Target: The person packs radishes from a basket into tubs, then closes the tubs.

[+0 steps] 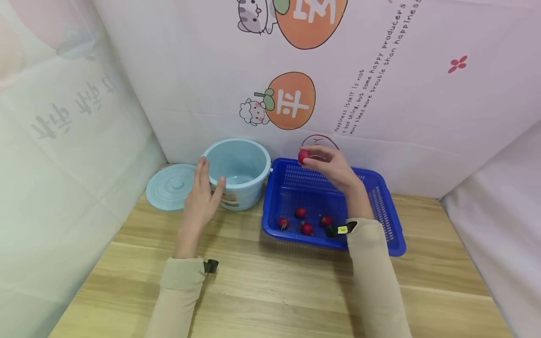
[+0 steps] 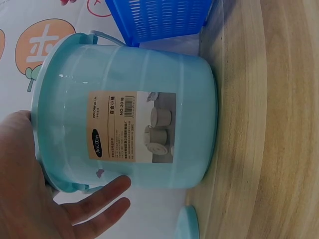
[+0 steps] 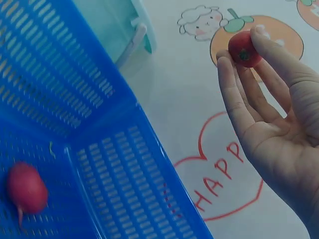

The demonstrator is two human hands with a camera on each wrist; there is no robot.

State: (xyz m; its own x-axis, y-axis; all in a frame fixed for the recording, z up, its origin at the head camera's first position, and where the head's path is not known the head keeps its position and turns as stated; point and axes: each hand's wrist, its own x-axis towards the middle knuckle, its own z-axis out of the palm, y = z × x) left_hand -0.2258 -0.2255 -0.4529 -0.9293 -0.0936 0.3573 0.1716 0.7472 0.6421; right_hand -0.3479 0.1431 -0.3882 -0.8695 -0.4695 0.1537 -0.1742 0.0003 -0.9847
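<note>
My right hand (image 1: 331, 166) pinches a small round red radish (image 1: 303, 156) between thumb and fingertips, raised over the back of the blue basket (image 1: 267, 206). In the right wrist view, the green stem end of the held radish (image 3: 245, 49) shows. Several more radishes (image 1: 306, 228) lie on the basket floor, one of them with a thin root. My left hand (image 1: 202, 199) is at the near left side of a light blue bucket (image 1: 243, 199), its fingers extended and its thumb near the rim. A paper label (image 2: 130, 127) covers part of the bucket's side.
A round light blue lid (image 1: 166, 190) lies on the wooden table (image 1: 253, 291), left of the bucket. The basket stands close to the bucket's right side. A printed white cloth (image 1: 190, 70) rises behind them, with more cloth at both sides.
</note>
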